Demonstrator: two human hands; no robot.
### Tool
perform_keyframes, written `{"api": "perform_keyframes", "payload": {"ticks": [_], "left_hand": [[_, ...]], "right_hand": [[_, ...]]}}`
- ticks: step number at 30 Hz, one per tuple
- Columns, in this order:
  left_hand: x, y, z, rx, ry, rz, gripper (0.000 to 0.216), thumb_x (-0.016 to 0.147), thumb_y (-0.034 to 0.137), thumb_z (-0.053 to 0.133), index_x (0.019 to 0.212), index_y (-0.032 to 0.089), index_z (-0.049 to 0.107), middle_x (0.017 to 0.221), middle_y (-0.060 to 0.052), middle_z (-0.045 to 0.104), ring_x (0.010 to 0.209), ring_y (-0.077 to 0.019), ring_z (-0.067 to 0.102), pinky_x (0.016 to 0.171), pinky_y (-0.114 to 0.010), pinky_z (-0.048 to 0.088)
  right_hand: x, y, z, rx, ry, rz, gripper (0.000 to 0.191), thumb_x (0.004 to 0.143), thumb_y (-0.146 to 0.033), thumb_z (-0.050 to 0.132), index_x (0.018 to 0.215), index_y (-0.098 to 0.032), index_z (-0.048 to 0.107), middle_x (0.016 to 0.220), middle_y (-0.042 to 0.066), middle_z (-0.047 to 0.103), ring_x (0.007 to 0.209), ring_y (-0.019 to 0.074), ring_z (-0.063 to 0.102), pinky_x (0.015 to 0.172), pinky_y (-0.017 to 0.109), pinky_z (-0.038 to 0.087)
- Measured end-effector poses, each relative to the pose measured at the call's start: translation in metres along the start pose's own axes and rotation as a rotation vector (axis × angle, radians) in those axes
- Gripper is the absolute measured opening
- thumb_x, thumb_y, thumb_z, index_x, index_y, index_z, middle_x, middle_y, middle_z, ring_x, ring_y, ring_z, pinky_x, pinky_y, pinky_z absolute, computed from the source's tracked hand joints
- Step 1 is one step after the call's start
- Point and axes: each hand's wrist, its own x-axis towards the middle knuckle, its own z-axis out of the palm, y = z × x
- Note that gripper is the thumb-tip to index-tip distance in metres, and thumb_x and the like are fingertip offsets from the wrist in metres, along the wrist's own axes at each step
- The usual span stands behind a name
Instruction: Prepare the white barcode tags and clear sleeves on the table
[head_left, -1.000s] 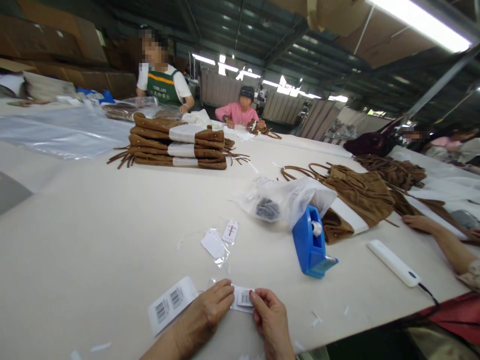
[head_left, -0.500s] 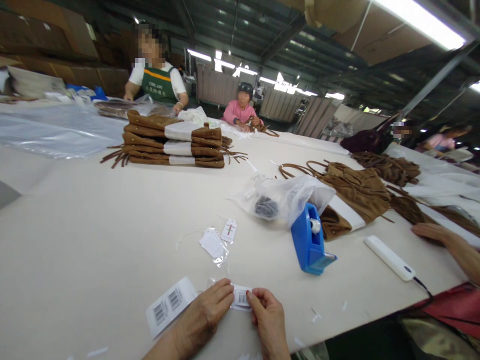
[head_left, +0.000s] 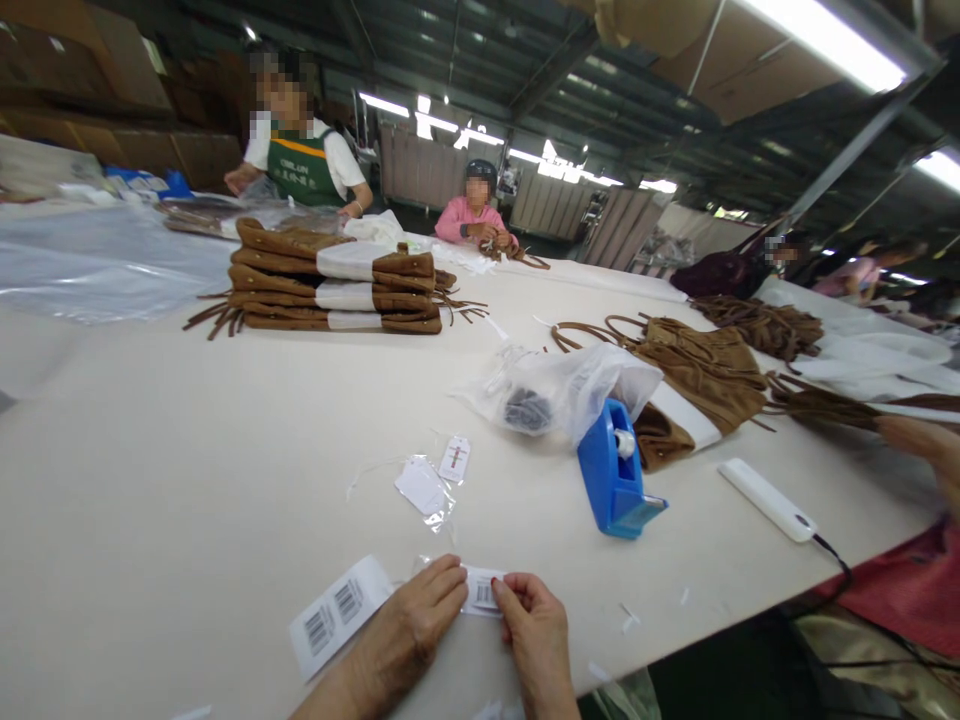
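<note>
A small white tag with a barcode sticker point(head_left: 482, 593) lies near the table's front edge, between my two hands. My left hand point(head_left: 414, 632) is closed, its fingertips pressing the tag's left end against the table. From the other side, my right hand point(head_left: 537, 635) pinches the tag's right end between thumb and fingers. Left of my left wrist is a white strip of barcode labels point(head_left: 339, 612), partly under the hand. Just beyond my hands lie a blank white hang tag point(head_left: 421, 487) in clear plastic and a printed hang tag point(head_left: 455, 459).
A blue tape dispenser point(head_left: 615, 475) stands right of centre beside a plastic bag point(head_left: 540, 390) and brown fringed bags point(head_left: 705, 370). A white corded device point(head_left: 766, 500) lies farther right. Stacked brown bags point(head_left: 337, 290) sit at the back left. Co-workers surround the table.
My hands hold nearly the same pose on the tag. The view has shifted slightly. At the right, the co-worker's hand has moved, and the dark brown bag by it lies differently.
</note>
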Motion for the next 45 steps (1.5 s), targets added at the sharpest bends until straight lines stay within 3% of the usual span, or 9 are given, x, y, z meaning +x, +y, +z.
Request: {"api": "perform_keyframes", "payload": {"ticks": [21, 25, 31, 35, 37, 39, 41, 42, 45], "left_hand": [[0.006, -0.001, -0.005, 0.1, 0.021, 0.06, 0.029, 0.088, 0.019, 0.029, 0.106, 0.012, 0.051, 0.101, -0.011, 0.06, 0.102, -0.0217, 0.053, 0.082, -0.034, 0.053], [0.007, -0.001, -0.005, 0.145, -0.004, 0.072, 0.031, 0.088, 0.018, 0.028, 0.106, 0.012, 0.051, 0.103, -0.011, 0.06, 0.103, -0.0226, 0.053, 0.082, -0.033, 0.053], [0.006, -0.001, -0.006, 0.152, -0.023, 0.088, 0.031, 0.087, 0.016, 0.028, 0.107, 0.011, 0.051, 0.104, -0.011, 0.06, 0.104, -0.0222, 0.052, 0.085, -0.034, 0.051], [0.007, -0.001, -0.004, 0.165, 0.018, 0.1, 0.032, 0.087, 0.016, 0.027, 0.105, 0.01, 0.053, 0.101, -0.011, 0.061, 0.101, -0.0216, 0.054, 0.082, -0.032, 0.052], [0.007, 0.0, -0.003, 0.169, 0.039, 0.106, 0.031, 0.087, 0.015, 0.028, 0.104, 0.01, 0.054, 0.1, -0.011, 0.061, 0.101, -0.0214, 0.054, 0.081, -0.032, 0.053], [0.007, -0.001, -0.002, 0.166, 0.051, 0.104, 0.031, 0.087, 0.014, 0.028, 0.103, 0.01, 0.054, 0.1, -0.011, 0.061, 0.101, -0.0215, 0.054, 0.081, -0.032, 0.053], [0.006, -0.001, -0.001, 0.165, 0.038, 0.097, 0.031, 0.087, 0.014, 0.028, 0.104, 0.01, 0.054, 0.101, -0.011, 0.061, 0.102, -0.0221, 0.053, 0.082, -0.034, 0.053], [0.006, -0.001, 0.0, 0.163, 0.026, 0.089, 0.031, 0.087, 0.015, 0.029, 0.105, 0.01, 0.053, 0.102, -0.011, 0.06, 0.103, -0.0224, 0.053, 0.083, -0.034, 0.052], [0.005, -0.002, 0.001, 0.151, -0.008, 0.072, 0.03, 0.087, 0.016, 0.03, 0.107, 0.011, 0.052, 0.105, -0.011, 0.06, 0.104, -0.0228, 0.052, 0.085, -0.035, 0.051]], "right_hand": [[0.0, 0.001, 0.002, -0.068, 0.018, -0.033, 0.026, 0.062, -0.041, 0.059, 0.065, -0.015, 0.055, 0.049, -0.003, 0.05, 0.04, 0.0077, 0.039, 0.038, 0.019, 0.031], [-0.002, 0.0, 0.001, -0.201, 0.009, -0.079, 0.025, 0.067, -0.041, 0.054, 0.067, -0.017, 0.054, 0.053, -0.001, 0.054, 0.044, 0.0109, 0.046, 0.042, 0.021, 0.036], [-0.004, -0.009, -0.002, -0.654, 0.025, -0.257, 0.014, 0.075, -0.032, 0.047, 0.071, -0.02, 0.053, 0.063, 0.002, 0.06, 0.062, 0.0172, 0.057, 0.06, 0.027, 0.042], [-0.003, -0.01, -0.01, -0.882, 0.14, -0.388, 0.014, 0.074, -0.031, 0.052, 0.08, -0.018, 0.052, 0.07, 0.004, 0.06, 0.062, 0.0182, 0.058, 0.059, 0.028, 0.045], [-0.004, -0.003, -0.014, -0.945, 0.21, -0.583, 0.015, 0.077, -0.027, 0.049, 0.087, -0.017, 0.053, 0.075, 0.005, 0.062, 0.064, 0.0172, 0.059, 0.06, 0.027, 0.046], [-0.008, 0.007, -0.016, -1.009, 0.175, -0.891, 0.02, 0.08, -0.021, 0.044, 0.098, -0.019, 0.054, 0.087, 0.006, 0.064, 0.076, 0.0165, 0.06, 0.067, 0.027, 0.046], [-0.012, 0.018, -0.017, -1.091, 0.126, -1.149, 0.03, 0.081, -0.022, 0.044, 0.109, -0.021, 0.051, 0.103, 0.004, 0.063, 0.094, 0.0186, 0.057, 0.082, 0.031, 0.041], [-0.013, 0.022, -0.018, -1.135, 0.128, -1.208, 0.033, 0.08, -0.025, 0.047, 0.113, -0.021, 0.05, 0.109, 0.003, 0.061, 0.1, 0.0205, 0.054, 0.09, 0.035, 0.036], [-0.016, 0.029, -0.022, -1.247, 0.206, -1.229, 0.038, 0.079, -0.032, 0.049, 0.115, -0.021, 0.05, 0.114, -0.001, 0.059, 0.103, 0.0241, 0.052, 0.105, 0.043, 0.013]]}}
